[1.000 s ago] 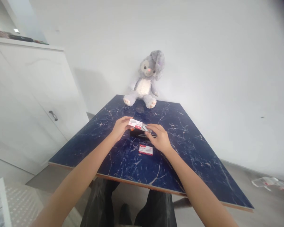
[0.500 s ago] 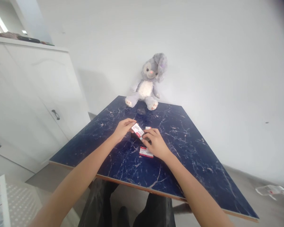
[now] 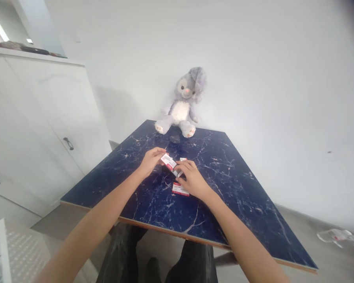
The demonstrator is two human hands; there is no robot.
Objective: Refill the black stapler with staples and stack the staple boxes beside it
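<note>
My left hand (image 3: 152, 161) grips a small red-and-white carton (image 3: 168, 160) by its far left end, tilted above the table. At the carton's near right end, my right hand (image 3: 191, 179) has thumb and fingers closed on a whitish piece (image 3: 179, 173). Whether this piece is the end flap or something coming out of the carton I cannot tell. Flat on the table just below my right fingers lies another red-and-white carton (image 3: 181, 189). A third small white-and-red item (image 3: 183, 159) shows behind my right hand, partly covered.
A grey plush toy (image 3: 183, 104) sits at the back of the blue marbled table (image 3: 238, 204), against the wall. White cabinets (image 3: 47, 118) stand to the left. A clear plastic item (image 3: 339, 237) lies on the floor at right.
My right fingers have drawn slightly away from the carton, and more of the whitish piece shows at its end. The carton has turned a little flatter in my left hand.
</note>
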